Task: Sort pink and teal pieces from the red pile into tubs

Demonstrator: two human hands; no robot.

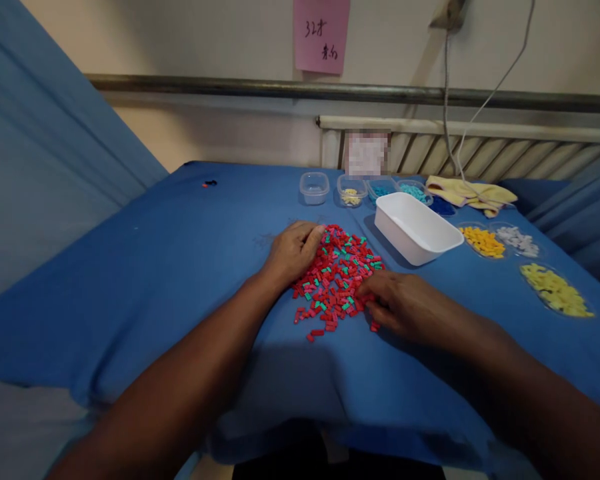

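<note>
Forearms [183, 377] slant inward, left hand [293, 251] and right hand [405, 305] touching red pieces [337, 281].

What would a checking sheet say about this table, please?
Surface: blue cloth-covered table, wrinkled.
Job's things: loose pile of small red, pink and green plastic pieces; white rectangular plastic tub; clear plastic containers.
Clutter: crumpled pale-yellow cloth; small black-and-red object.
Grips: bare left grip, bare right grip at the pile's opposite edges; held pieces can't be made out.
Cables: thin pale cords by the wall.
Surroundings: pink paper note, grey horizontal pipe, blue fabric curtain.
</note>
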